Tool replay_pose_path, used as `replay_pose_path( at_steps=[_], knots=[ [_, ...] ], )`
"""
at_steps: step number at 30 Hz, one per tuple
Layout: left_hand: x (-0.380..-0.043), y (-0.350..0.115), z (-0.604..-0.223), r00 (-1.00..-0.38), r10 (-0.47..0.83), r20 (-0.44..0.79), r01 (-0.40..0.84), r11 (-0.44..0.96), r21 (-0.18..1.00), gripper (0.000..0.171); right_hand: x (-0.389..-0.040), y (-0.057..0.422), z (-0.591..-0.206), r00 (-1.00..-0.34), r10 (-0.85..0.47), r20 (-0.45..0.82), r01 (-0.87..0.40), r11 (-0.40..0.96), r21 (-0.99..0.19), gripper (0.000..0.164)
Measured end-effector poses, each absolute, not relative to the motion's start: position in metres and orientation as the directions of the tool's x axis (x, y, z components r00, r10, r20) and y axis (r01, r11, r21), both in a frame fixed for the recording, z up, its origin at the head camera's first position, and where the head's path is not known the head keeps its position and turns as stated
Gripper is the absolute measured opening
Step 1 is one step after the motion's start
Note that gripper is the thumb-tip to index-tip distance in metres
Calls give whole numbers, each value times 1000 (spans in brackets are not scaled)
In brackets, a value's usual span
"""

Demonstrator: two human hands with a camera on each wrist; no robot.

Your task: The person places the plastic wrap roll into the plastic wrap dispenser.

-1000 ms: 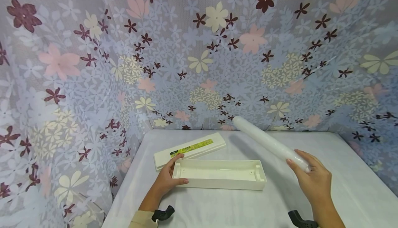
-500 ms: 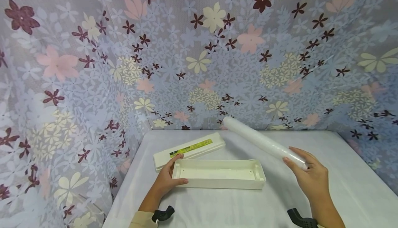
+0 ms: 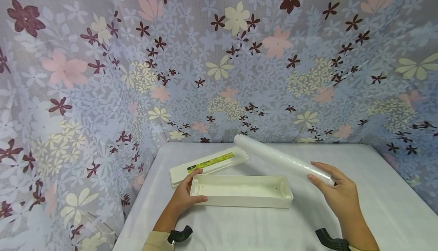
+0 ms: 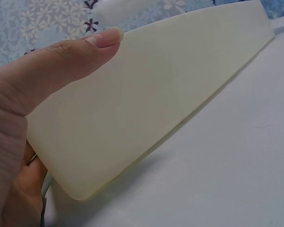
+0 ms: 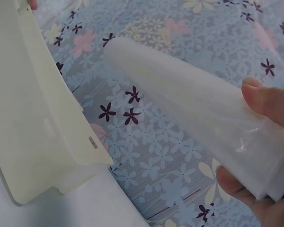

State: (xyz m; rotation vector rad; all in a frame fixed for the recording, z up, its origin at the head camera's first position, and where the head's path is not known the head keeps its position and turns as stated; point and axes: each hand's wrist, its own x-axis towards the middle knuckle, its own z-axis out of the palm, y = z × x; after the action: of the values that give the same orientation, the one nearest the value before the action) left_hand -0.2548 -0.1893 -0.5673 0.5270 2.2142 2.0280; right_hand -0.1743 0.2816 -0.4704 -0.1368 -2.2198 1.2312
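Starting from the left, the floral curtain hangs at 9 o'clock and goes on behind the white table. The left hand grips the left end of the open cream tray: the thumb lies along the near wall and the fingers curl over the short end wall, so the tray is held steady. The tray rests flat on the table, with its long axis going from 9 to 3 o'clock. Just behind it, toward 11 o'clock, lies the lid with a green label, slightly turned. More to the right, the right hand holds the roll of cling film by its near end, with the thumb below and the fingers on top. The roll is in the air, and its free end points to 10 o'clock, above the far right part of the tray. Its axis is therefore not parallel to the tray; it crosses it at an angle. The right hand is the nearer one to the roll, and the tray lies at 9 o'clock from this grip.
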Motion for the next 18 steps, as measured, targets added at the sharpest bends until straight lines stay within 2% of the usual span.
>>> replay_pose_path(
  at_steps=[18],
  knots=[
    [-254,-189,-566,-937,314,153,173,38,984,105,-177,274,-471,-878,237,416,-245,524,-816,46]
  ],
)
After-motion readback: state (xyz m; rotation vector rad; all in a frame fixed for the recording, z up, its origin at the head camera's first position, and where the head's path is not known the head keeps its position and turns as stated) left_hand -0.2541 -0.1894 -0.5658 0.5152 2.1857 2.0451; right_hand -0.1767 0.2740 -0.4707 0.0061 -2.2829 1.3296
